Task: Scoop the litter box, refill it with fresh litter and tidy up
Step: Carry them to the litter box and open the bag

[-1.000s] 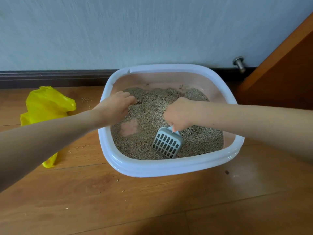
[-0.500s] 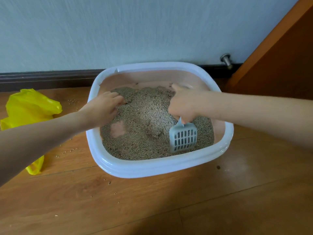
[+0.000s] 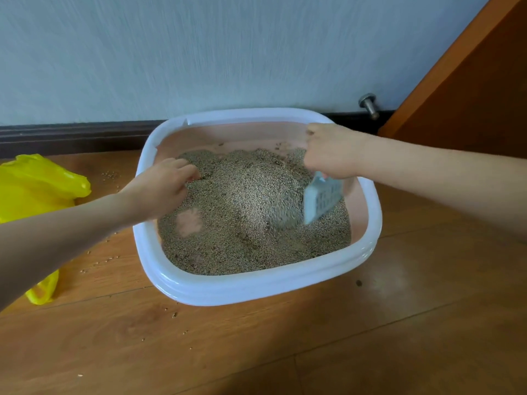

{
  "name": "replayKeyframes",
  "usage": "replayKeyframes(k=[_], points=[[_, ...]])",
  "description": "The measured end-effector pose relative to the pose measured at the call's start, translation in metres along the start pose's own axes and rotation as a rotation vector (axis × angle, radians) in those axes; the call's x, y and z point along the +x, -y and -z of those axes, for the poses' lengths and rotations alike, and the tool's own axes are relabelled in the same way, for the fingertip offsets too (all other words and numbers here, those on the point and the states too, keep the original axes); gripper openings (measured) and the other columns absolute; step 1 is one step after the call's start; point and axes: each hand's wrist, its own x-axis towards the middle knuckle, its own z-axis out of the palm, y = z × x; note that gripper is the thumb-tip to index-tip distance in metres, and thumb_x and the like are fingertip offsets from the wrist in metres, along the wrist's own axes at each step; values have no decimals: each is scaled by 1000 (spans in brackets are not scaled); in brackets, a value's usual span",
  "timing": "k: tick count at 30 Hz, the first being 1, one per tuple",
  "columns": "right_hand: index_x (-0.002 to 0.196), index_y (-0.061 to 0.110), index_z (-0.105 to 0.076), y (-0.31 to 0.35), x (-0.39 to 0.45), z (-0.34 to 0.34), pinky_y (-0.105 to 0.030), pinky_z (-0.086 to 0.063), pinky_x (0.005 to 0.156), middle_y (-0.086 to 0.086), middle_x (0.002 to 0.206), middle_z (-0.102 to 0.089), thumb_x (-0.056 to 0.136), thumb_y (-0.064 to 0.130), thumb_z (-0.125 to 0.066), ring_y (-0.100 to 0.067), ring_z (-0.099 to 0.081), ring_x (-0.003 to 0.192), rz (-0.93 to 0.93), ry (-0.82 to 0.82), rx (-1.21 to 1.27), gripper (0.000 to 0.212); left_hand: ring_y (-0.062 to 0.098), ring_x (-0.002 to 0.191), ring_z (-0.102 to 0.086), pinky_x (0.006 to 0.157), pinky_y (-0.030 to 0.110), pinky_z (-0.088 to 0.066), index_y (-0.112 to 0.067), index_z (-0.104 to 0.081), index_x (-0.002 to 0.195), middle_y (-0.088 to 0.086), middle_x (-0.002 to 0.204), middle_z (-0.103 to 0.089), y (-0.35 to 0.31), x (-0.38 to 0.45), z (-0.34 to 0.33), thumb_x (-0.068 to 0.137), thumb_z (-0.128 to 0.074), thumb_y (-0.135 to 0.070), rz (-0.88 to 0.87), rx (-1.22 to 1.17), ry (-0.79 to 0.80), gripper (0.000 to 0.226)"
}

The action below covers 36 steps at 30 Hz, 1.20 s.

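Fingers (image 3: 328,169) of the right hand (image 3: 332,151) curl tight round the scoop (image 3: 322,199) handle, blade dug in at 3 o'clock of the litter box (image 3: 256,286); left hand (image 3: 159,191) rests loosely curled on litter (image 3: 242,218) at 9 o'clock, gripping nothing. Looks like the scooping step w/ refill not begun. Next: lift, sift, carry to yellow bag (image 3: 34,186) w/o spilling.

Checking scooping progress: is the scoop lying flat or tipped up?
Tipped up: the scoop stands on edge in the litter, gripped by the right hand.

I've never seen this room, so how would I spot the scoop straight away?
Find the white-rimmed litter box by the wall. Over its right side, the right hand grips the scoop. It is the only pale grey, slotted plastic piece there, dipping into the litter.
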Motion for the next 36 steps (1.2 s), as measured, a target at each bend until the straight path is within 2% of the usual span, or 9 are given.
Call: replayKeyframes(k=[4, 7, 9, 12, 16, 22, 25, 28, 36], points=[[90, 22, -66, 13, 6, -26, -34, -37, 94, 2, 96, -71, 83, 9, -60, -19, -61, 93, 10, 146, -105, 16, 29, 100, -54, 88, 41, -44, -8, -60, 115, 8, 104, -61, -2, -1, 2, 83, -48, 1, -13, 11, 8, 35], [94, 23, -67, 20, 18, -29, -29, -31, 91, 3, 99, -71, 87, 17, -63, -22, -55, 104, 113, 55, -291, 10, 27, 100, -53, 88, 40, -43, -9, -59, 115, 7, 103, -60, -3, -1, 3, 85, -48, 0, -5, 18, 29, 34], [83, 26, -68, 19, 26, -24, -31, -33, 92, 7, 88, -70, 85, 23, -68, -19, -54, 95, 141, -123, -406, 4, 27, 100, -53, 89, 39, -42, -10, -59, 115, 7, 103, -60, -3, -1, 3, 84, -47, 0, 1, 24, 48, 34], [61, 24, -63, 6, 34, -25, -31, -34, 77, 7, 62, -59, 81, 10, -64, -19, -48, 72, 83, -482, -429, 25, 28, 101, -52, 89, 40, -42, -10, -59, 114, 7, 103, -60, -2, 0, 3, 83, -48, -1, 3, 34, 60, 34], [61, 14, -53, -16, 12, -32, -33, -43, 79, -2, 60, -50, 87, -7, -49, -24, -50, 69, -27, -843, -377, 34, 29, 102, -53, 89, 41, -42, -8, -60, 111, 8, 103, -60, -1, -1, 3, 82, -49, -1, 5, 35, 51, 31], [50, 23, -58, -25, 2, -47, -33, -42, 84, 4, 57, -49, 63, -4, -68, -23, -50, 76, 66, -434, -420, 31, 28, 101, -53, 90, 40, -42, -9, -59, 113, 8, 104, -60, -3, -1, 3, 84, -48, -2, 7, 40, 58, 31], [46, 19, -62, -8, 20, -49, -30, -44, 78, 3, 54, -58, 50, 1, -73, -23, -58, 78, 149, -403, -432, 22, 27, 100, -52, 89, 39, -42, -9, -59, 112, 8, 103, -60, -4, -1, 4, 85, -47, -3, 6, 48, 69, 30], [53, 23, -64, -3, 44, -44, -30, -36, 83, 6, 59, -61, 60, 8, -75, -21, -56, 82, 230, -365, -476, 20, 27, 98, -53, 86, 38, -42, -8, -59, 111, 8, 102, -59, -5, -2, 5, 85, -47, -3, 4, 48, 66, 29], [68, 12, -59, -22, 28, -5, -31, -41, 80, -2, 63, -50, 94, 0, -50, -22, -49, 64, -85, -1009, -384, 30, 25, 102, -51, 90, 37, -42, -11, -57, 111, 5, 102, -57, -5, -2, 6, 86, -45, -5, 36, 53, 88, 28]])
